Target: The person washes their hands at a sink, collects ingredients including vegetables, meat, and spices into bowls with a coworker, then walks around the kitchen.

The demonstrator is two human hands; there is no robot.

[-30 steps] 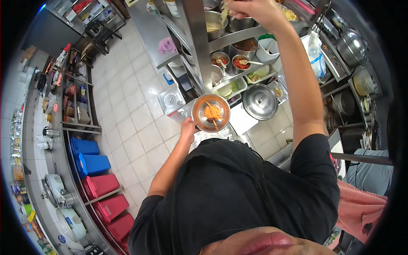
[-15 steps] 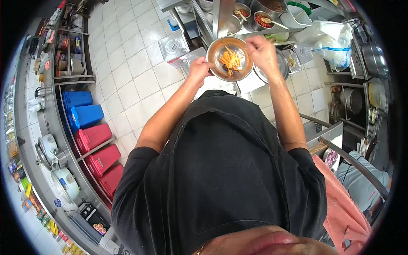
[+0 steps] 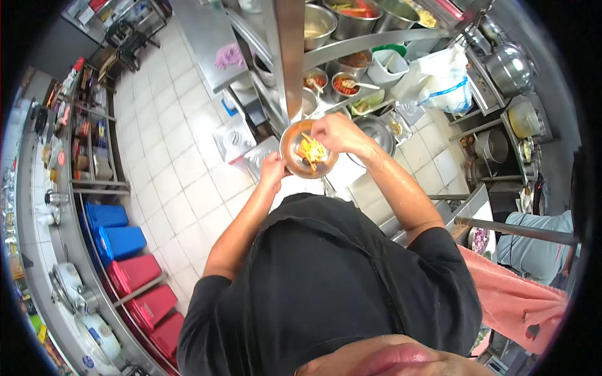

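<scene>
Grasped at its near-left edge, the metal bowl (image 3: 290, 143) is held up by the left hand (image 3: 272, 171), whose thumb lies against the rim; the fingers beneath are mostly hidden. Over the right side of the bowl, the right hand (image 3: 336, 133) has its fingers bunched close together, tips down by the orange and yellow strips (image 3: 308, 151); whether they pinch any, I cannot tell. The bowl is out in front of the person's black apron (image 3: 332, 269), with its far edge seen against the foot of the steel post (image 3: 286, 56); I cannot tell whether the two touch. Beyond the bowl, on the right, a shelf holds a small pot of red food (image 3: 345, 86) with a spoon in it, and a metal lid (image 3: 380, 133) lies partly hidden behind the right wrist. To the left, the tiled floor (image 3: 179, 144) gives wide open room, reaching back to the blue bins (image 3: 122, 242). Being round, the bowl has no long axis; its mouth faces up toward the head. Inside, the strips lie at mixed angles in a loose heap.
</scene>
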